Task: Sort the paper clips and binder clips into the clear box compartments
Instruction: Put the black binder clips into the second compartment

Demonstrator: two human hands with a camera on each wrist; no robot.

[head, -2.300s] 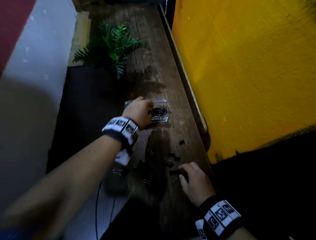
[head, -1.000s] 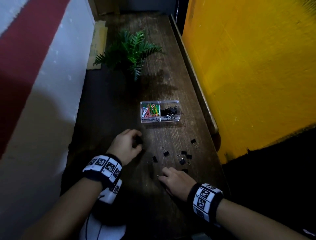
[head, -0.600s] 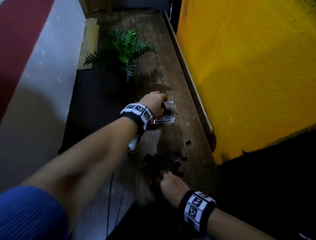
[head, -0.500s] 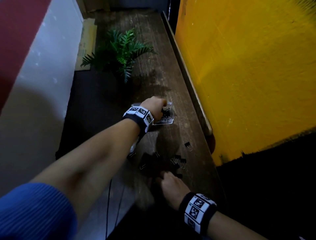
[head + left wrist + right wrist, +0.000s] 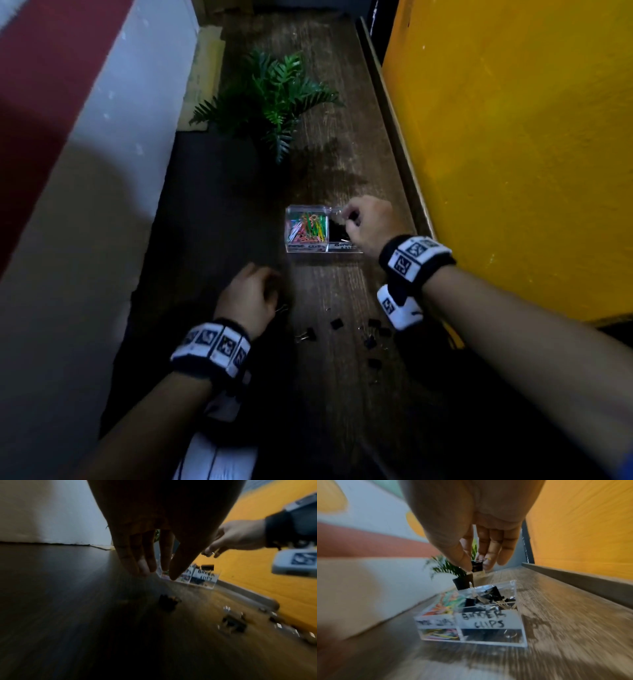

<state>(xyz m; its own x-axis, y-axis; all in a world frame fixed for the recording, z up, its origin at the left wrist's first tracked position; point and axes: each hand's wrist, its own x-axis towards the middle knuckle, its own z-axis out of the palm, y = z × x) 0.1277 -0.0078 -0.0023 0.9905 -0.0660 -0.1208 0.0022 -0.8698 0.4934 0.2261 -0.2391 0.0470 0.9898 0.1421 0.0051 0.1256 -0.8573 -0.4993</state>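
A small clear plastic two-compartment box sits upright on the dark wooden table; its left compartment holds bright multicoloured paper clips, its right, labelled "BINDER CLIPS", black binder clips; more small black binder clips lie scattered nearer the person, apart from the box.

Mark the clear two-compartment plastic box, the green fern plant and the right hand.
clear two-compartment plastic box (image 5: 306,247), head view, front wall
green fern plant (image 5: 274,92), head view, middle fronds
right hand (image 5: 371,226), head view, back of hand
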